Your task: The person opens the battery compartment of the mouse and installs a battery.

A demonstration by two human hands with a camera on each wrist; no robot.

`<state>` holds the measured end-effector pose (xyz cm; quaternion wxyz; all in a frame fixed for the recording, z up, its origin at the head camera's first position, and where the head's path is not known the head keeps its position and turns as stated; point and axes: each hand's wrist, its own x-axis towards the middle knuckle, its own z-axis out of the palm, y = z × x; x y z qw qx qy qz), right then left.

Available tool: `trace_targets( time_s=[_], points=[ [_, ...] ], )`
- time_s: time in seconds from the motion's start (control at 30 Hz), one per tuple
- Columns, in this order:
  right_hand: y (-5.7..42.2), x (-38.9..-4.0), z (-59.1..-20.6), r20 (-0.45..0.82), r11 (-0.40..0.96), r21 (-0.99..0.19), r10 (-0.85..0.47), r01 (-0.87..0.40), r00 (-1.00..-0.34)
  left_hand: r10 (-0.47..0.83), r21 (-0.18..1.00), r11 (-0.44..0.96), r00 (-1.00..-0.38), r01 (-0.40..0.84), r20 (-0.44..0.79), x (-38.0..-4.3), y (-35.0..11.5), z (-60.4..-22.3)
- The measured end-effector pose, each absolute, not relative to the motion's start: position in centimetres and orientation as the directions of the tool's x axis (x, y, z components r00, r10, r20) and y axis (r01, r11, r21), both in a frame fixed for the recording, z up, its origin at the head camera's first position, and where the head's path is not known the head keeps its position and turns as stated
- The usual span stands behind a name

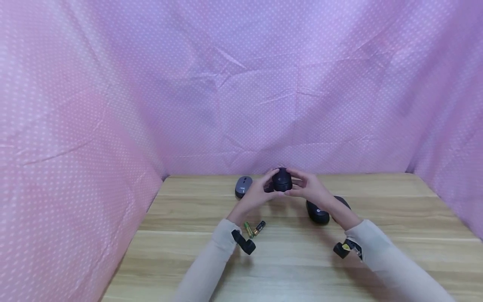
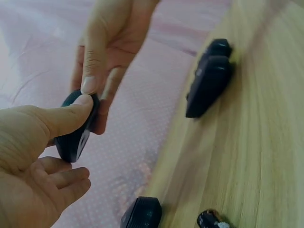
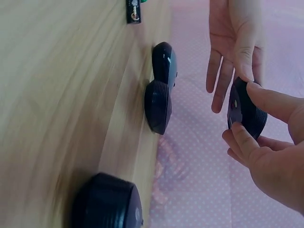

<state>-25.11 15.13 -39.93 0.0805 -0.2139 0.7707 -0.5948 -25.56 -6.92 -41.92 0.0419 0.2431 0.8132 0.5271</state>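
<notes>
Pink backdrop (image 1: 241,92), held mouse (image 1: 283,180) lengthwise forward

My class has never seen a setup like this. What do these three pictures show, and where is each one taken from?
There is no robot here, only a person's bare left hand and right hand. The wide picture comes from a camera worn on the head, looking forward and down. The two closer ones come from cameras worn on the wrists, one on each.

Together the hands hold a black computer mouse, raised off the wooden table. On the table lie a grey mouse, two batteries, two dark mice near the right forearm, and another black mouse beside the grey one. Pink dotted cloth hangs behind.
</notes>
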Motion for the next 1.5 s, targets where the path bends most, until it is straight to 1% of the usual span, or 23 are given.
trace_targets(
  time_s=[0.17,0.3,0.4,0.63,0.7,0.87,1.0,1.3,1.5],
  points=[
    [15.4,-25.9,-39.9,0.175,0.238,-0.919,-0.465,-0.313,-0.868,0.401,0.839,0.405,-0.895,0.365,0.196,-26.1,-6.6,-41.8],
    [15.5,-26.7,-39.9,0.198,0.329,-0.863,-0.48,-0.384,-0.855,0.387,0.79,0.474,-0.898,0.389,0.21,-26.8,-6.3,-41.7],
    [15.6,-27.4,-40.5,0.21,0.391,-0.818,-0.479,-0.422,-0.852,0.384,0.768,0.498,-0.897,0.402,0.22,-27.4,-6.1,-42.0],
    [15.7,-28.5,-41.9,0.212,0.505,-0.733,-0.468,-0.457,-0.858,0.381,0.698,0.577,-0.895,0.425,0.23,-28.8,-5.4,-43.5],
    [15.6,-28.9,-42.2,0.209,0.526,-0.715,-0.466,-0.46,-0.859,0.378,0.678,0.605,-0.9,0.417,0.216,-29.1,-5.3,-43.9],
    [15.4,-29.9,-42.8,0.203,0.561,-0.68,-0.475,-0.472,-0.856,0.368,0.66,0.649,-0.915,0.379,0.163,-30.0,-5.3,-44.9],
    [15.2,-30.5,-43.2,0.199,0.574,-0.663,-0.484,-0.481,-0.852,0.364,0.647,0.664,-0.918,0.375,0.159,-30.7,-5.3,-45.5],
    [14.8,-31.7,-44.1,0.204,0.569,-0.664,-0.487,-0.486,-0.849,0.371,0.654,0.659,-0.917,0.371,0.146,-32.1,-5.3,-46.5],
    [14.6,-32.2,-44.3,0.173,0.592,-0.656,-0.487,-0.469,-0.856,0.374,0.641,0.676,-0.919,0.363,0.126,-32.8,-5.2,-46.6]
  ],
)
